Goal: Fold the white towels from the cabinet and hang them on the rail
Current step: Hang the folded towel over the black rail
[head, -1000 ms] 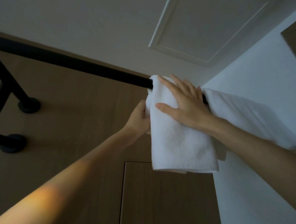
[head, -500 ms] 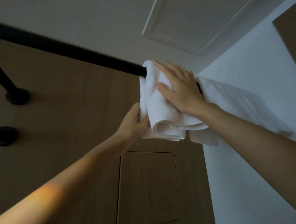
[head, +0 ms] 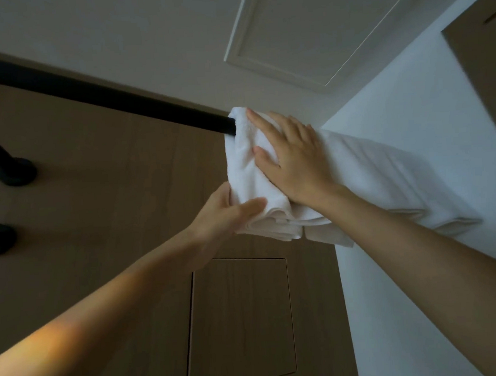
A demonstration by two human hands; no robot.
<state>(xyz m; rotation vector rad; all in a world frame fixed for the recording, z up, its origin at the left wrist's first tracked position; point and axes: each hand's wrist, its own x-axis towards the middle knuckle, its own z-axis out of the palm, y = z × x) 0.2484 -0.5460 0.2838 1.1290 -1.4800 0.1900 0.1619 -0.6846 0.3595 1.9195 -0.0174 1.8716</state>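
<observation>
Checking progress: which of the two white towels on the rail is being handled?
The towel beside the bare rail: left hand grips its bottom, right hand presses on it. The other towel hangs by the wall.

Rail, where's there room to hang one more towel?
Bare black rail runs from the frame's left edge to the near towel. Towards the white wall it's crowded: far towel, left hand and right hand on the near one.

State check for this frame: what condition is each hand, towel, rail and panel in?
rail: left stretch bare.
folded towel: draped over rail, lower end bunched.
second towel: hanging on rail beside it.
left hand: grips folded towel's lower end.
right hand: flat, pressing folded towel.
wall panel: looks shut.
</observation>
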